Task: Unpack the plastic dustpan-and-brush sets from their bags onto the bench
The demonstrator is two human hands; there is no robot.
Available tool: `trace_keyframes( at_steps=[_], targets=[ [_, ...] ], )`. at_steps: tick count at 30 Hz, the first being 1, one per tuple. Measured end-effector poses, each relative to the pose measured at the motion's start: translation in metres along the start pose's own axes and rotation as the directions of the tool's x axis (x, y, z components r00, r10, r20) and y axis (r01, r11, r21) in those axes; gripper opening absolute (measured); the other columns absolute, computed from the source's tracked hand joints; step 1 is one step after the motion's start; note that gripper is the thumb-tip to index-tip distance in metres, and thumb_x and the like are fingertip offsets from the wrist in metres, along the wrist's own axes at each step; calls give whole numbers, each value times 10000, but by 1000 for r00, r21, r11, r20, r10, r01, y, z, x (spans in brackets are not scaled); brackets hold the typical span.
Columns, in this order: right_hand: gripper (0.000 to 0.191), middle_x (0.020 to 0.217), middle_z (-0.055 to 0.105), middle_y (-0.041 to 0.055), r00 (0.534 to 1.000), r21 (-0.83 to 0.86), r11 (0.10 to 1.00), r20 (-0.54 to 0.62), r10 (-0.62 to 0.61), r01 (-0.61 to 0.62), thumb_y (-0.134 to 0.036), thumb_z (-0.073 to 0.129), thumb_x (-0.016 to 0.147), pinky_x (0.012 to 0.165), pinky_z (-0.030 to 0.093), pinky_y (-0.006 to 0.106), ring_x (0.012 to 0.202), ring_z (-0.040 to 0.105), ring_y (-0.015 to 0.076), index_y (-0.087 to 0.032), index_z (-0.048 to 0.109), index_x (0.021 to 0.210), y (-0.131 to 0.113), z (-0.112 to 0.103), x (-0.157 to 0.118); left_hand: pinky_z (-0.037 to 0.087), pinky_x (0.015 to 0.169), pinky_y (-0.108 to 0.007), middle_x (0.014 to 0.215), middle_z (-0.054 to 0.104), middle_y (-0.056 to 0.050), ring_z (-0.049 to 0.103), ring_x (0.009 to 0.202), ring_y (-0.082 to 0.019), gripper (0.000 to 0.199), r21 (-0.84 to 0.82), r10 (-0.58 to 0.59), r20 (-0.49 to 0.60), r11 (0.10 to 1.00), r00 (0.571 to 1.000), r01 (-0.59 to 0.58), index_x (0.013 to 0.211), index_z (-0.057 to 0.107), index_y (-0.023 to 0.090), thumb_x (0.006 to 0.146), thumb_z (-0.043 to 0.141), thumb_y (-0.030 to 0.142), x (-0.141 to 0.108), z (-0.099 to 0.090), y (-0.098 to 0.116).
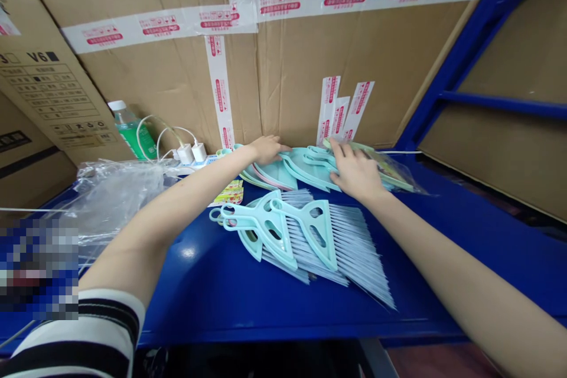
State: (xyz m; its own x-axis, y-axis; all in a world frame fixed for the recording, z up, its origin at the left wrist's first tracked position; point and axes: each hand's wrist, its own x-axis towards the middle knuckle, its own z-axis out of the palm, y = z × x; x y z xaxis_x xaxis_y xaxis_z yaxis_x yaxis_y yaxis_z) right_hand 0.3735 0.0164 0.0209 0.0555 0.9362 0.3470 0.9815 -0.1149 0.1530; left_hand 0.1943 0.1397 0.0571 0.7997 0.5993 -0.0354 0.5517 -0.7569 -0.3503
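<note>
Dustpans: mint, thin and overlapping in a row (305, 166) at the back of the blue worktop (195, 289), near the big cardboard box (283, 71); a pink edge shows among those at left.
Left hand: on the dustpans' left part (266, 150), one finger stretched to the right; whether the fingers grip anything, I cannot tell.
Right hand: laid over the row's right part (358, 171), fingers spread and released, thumb apart.
Clear packaging: beside the right hand (405, 177), around pale green pieces.
Brushes: mint-handled, overlapping in front of the dustpans (316, 236), rings to the left, pale bristles fanned to the right.
Packets: yellow and red (230, 192), left of the brushes' bristles, near the dustpans.
Chargers: two white ones with cables (192, 153), plugged into a power strip (208, 160).
Bottle: white cap, green label (137, 133), behind crumpled clear bags (119, 195).
Frame: blue bars at right (460, 53).
</note>
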Motion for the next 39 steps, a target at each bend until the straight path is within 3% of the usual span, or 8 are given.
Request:
trace_keyframes(
  at_steps=[5,10,17,24,27,31,35,39],
  targets=[
    [621,1324,516,261,1000,-2,1000,2,3,-3,-168,489,858,778,521,425,1081,581,371,-61,333,1450,0,2,0,406,960,-321,1248,568,-113,547,1150,-250,455,-24,31,-24,999,999,-32,1368,496,256,913,495,259,1,3,-7],
    [620,1304,537,247,1000,-19,1000,-8,-18,18,-172,498,845,767,522,425,1066,583,366,-77,348,1439,0,5,0,392,988,-325,1296,519,-137,520,1184,-258,515,-51,17,64,999,998,-14,1418,419,220,906,475,232,-9,-4,-16],
    [672,1261,573,219,999,-1,999,-33,-37,37,-197,531,808,754,529,422,1043,594,356,-107,334,1444,4,12,1,367,1022,-326,1364,454,-96,500,1209,-252,552,-96,-15,139,995,990,29,1441,368,275,896,448,248,-35,-13,-37],
    [632,1333,527,224,964,121,966,-163,-208,228,-301,541,812,950,438,503,1206,494,377,-98,405,1395,18,10,-1,376,1009,-362,1324,546,-92,442,1253,-269,490,-28,-45,109,998,993,48,1415,425,256,926,387,273,-52,-11,-48],
    [479,1298,556,205,921,212,910,-247,-302,356,-309,488,849,974,416,495,1203,491,354,-111,529,1284,11,-2,-7,393,986,-342,1296,565,-97,483,1221,-256,479,-19,-35,53,999,998,36,1405,442,256,930,390,287,-50,-8,-44],
    [275,957,681,121,852,388,759,-236,-467,523,-302,430,887,839,470,432,924,606,282,-187,655,994,-4,-14,-16,413,957,-295,1291,552,-114,532,1177,-228,480,-38,-41,66,998,997,44,1407,437,223,933,393,283,-48,-7,-38],
    [274,687,606,32,809,622,571,-186,-558,536,-395,456,907,623,441,307,638,552,182,-200,643,866,-11,-21,-24,411,964,-293,1279,543,-129,544,1167,-229,449,-34,-41,45,999,998,43,1366,475,183,935,389,275,-51,-6,-33],
    [273,739,591,17,740,711,458,-128,-661,533,-467,581,850,621,413,284,676,530,165,-196,607,858,-17,-28,-32,415,967,-324,1245,553,-163,548,1159,-252,407,-42,-40,-19,998,999,39,1294,513,118,946,345,248,-54,0,-26]
  ],
)
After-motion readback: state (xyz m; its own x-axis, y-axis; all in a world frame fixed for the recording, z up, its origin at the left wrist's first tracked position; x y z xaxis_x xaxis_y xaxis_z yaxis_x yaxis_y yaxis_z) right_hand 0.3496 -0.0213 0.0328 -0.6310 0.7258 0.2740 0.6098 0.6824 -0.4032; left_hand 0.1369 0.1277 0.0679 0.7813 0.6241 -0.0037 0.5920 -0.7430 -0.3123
